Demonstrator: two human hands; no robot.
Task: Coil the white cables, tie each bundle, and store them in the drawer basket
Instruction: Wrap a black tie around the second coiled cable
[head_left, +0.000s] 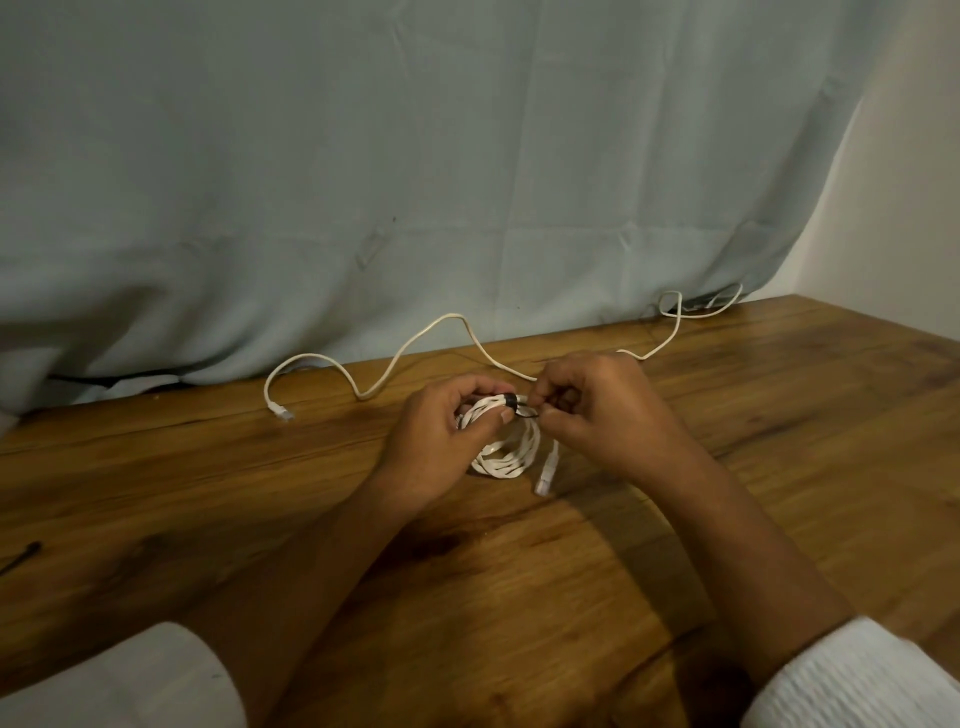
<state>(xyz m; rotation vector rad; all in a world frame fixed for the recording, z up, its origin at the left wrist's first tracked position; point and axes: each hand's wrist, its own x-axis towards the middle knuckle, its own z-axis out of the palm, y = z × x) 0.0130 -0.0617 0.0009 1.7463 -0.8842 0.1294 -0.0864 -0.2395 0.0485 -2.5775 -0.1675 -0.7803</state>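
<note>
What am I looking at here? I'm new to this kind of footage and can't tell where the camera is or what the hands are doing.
There is no machine: a person wears a camera on the head, so this one picture looks down at their own arms. The left hand grips a coil of white cable. The right hand pinches a black tie wrapped round that coil. Both are over a wooden table. A second cable lies loose along the far edge, in front of a cloth. A thin dark item, maybe another tie, lies at the left. No drawer basket shows.
</note>
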